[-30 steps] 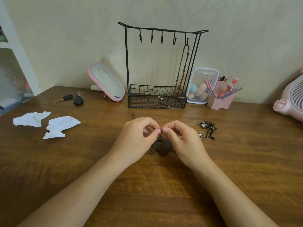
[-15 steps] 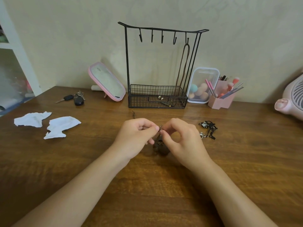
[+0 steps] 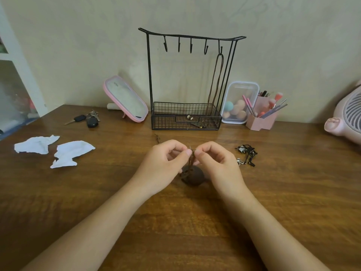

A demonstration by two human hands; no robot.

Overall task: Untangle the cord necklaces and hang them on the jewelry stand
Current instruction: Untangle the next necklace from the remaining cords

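Observation:
A brown cord necklace (image 3: 192, 174) with a dark round pendant lies bunched on the wooden table between my hands. My left hand (image 3: 165, 165) and my right hand (image 3: 216, 163) each pinch its cord just above the pendant, fingertips almost meeting. A tangled black cord necklace (image 3: 247, 154) lies to the right of my right hand. The black wire jewelry stand (image 3: 187, 79) stands at the back against the wall. One brown cord necklace (image 3: 215, 81) hangs from its rightmost hook into the basket. A short brown cord end (image 3: 157, 138) lies behind my left hand.
A pink mirror (image 3: 126, 98) leans left of the stand, with keys (image 3: 88, 119) beside it. Two crumpled white papers (image 3: 54, 149) lie at the left. A clear box of sponges (image 3: 239, 103), a pink brush holder (image 3: 262, 116) and a pink fan (image 3: 345, 116) stand at the right.
Both hands have lifted slightly and shifted their pinch on the brown cord; the pendant shows more between them. Nothing else has moved.

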